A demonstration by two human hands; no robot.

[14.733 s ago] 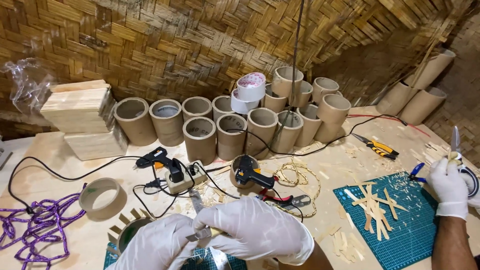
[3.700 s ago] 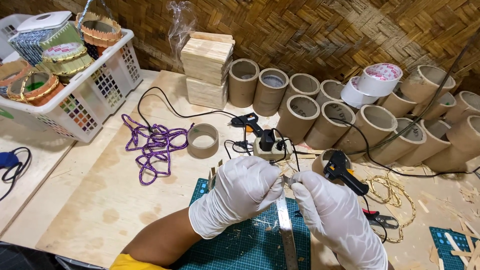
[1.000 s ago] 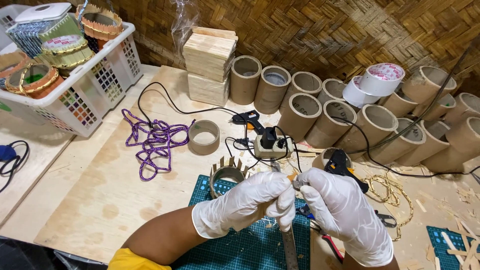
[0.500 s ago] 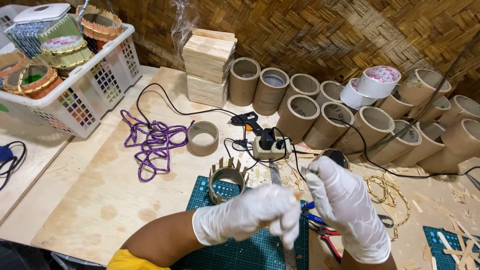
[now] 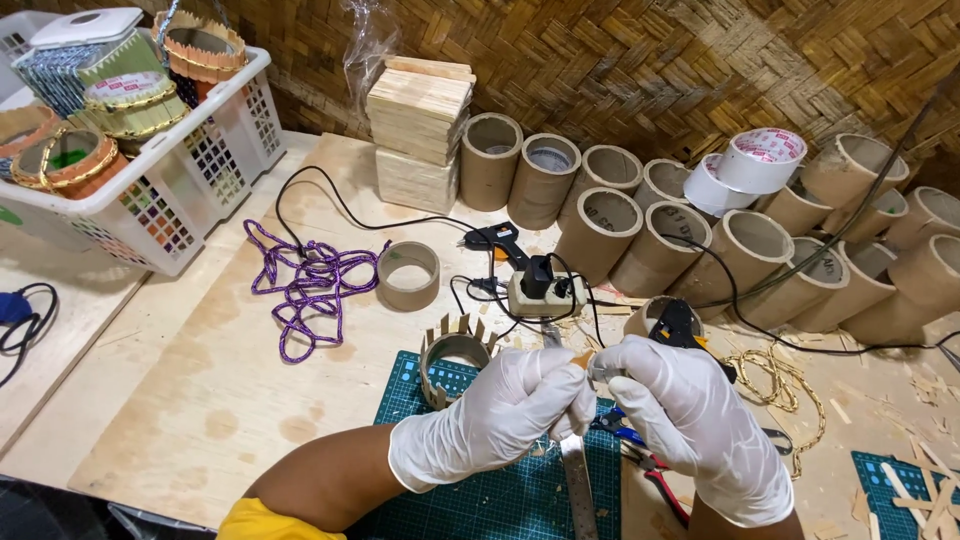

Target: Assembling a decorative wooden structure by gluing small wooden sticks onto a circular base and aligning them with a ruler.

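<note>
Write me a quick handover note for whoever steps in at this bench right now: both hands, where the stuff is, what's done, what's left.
Left hand: gloved, fingers closed around a small orange-tipped piece, over the green cutting mat.
Right hand: gloved, pinching the same small piece from the other side; exactly what it is cannot be told.
Metal ruler lies on the mat under the hands.
Cardboard ring with wooden sticks stands at the mat's far edge; sticks cover only part of its side.
Black glue gun sits just beyond the right hand, another by the power strip.
Done: some sticks on the ring. Left: the ring's bare side.
</note>
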